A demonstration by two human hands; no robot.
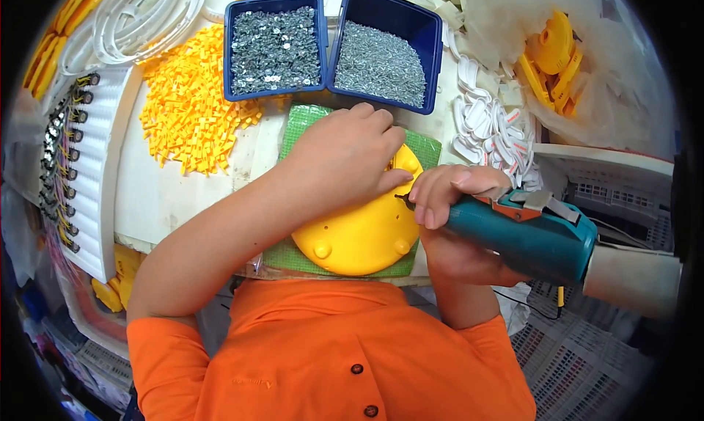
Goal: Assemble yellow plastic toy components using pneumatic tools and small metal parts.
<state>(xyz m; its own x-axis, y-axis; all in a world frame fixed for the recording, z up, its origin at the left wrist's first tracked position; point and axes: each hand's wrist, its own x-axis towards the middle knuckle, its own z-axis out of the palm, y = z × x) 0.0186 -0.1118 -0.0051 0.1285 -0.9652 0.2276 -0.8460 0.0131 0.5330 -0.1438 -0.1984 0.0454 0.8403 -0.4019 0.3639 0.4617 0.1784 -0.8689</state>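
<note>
A round yellow plastic shell (352,241) with small round knobs lies on a green mat (282,258) in front of me. My left hand (350,153) lies over its far part, fingers curled and thumb pressed on the shell; the fingertips are partly hidden. In my right hand (462,201) is a teal electric screwdriver (524,234), held level with its dark bit pointing left. The bit's tip is over the shell close to my left thumb; whether it touches, I cannot tell.
Two blue bins, one of washer-like metal pieces (273,50) and one of screws (380,65), stand beyond the mat. Small yellow parts (192,102) are heaped left of them. White plastic pieces (491,120) lie right. A white foam tray (99,171) stands at the left.
</note>
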